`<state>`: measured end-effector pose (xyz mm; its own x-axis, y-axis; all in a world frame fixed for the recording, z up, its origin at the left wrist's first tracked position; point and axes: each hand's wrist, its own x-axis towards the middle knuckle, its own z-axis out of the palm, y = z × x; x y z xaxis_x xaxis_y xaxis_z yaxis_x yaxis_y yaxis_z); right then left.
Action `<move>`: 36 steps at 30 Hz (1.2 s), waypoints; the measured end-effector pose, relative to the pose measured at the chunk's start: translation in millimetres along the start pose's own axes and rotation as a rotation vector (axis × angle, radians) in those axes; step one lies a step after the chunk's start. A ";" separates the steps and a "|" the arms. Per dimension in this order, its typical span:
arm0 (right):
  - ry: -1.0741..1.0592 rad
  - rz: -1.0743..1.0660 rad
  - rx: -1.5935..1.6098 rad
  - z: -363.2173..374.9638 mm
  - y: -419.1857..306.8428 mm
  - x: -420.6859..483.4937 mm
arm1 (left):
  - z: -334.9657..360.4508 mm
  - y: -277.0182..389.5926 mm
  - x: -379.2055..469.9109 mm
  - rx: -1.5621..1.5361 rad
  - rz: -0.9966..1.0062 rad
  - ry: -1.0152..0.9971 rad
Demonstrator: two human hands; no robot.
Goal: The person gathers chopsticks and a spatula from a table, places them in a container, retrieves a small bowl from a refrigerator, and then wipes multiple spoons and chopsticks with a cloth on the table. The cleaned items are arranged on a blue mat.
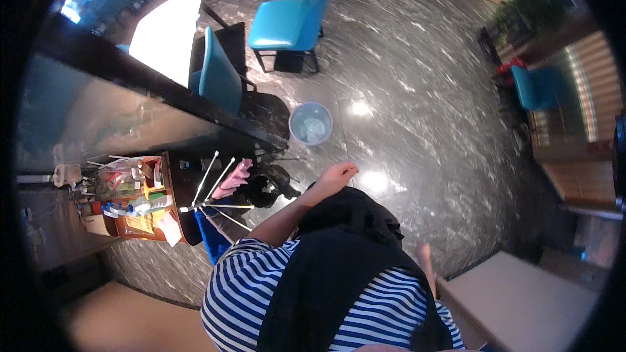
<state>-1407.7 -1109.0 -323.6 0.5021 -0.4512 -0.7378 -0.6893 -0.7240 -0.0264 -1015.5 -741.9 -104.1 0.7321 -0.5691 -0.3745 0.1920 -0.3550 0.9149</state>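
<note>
My left hand (337, 177) reaches forward over the black apron (337, 274), above the dark marbled floor. Its fingers are loosely curled, and nothing shows in them. A round, translucent blue bin (311, 129) stands on the floor ahead of this hand, apart from it. Low at my right side is my right hand (423, 253), small and blurred, and its fingers cannot be made out. To the left of my left arm, a rack with white rods (208, 181) fans out, with a pink cloth (234, 179) and a blue cloth (210, 237) by it.
A wooden stand (183, 234) at the left holds a spray bottle (151, 204) and several small things. Blue chairs (276, 24) and a white-topped table (168, 34) are ahead left. A beige box-like surface (523, 298) lies behind right; a plant (530, 12) stands far right.
</note>
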 end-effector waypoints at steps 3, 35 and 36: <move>-0.186 0.032 0.083 -23.0 15.3 35.0 | -12.5 45.0 78.8 0.060 0.072 0.109; 0.531 -0.564 0.417 -728.0 -1003.9 499.8 | -369.0 99.7 395.5 -0.650 -0.344 1.299; 0.541 -0.569 0.375 -744.1 -1008.8 513.3 | -392.4 99.1 390.6 -0.648 -0.369 1.288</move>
<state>-66.0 -998.5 -173.7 0.9364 -0.3277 -0.1256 -0.3367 -0.7383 -0.5845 -454.1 -708.4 -100.6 0.5730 0.6307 -0.5233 0.4879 0.2505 0.8362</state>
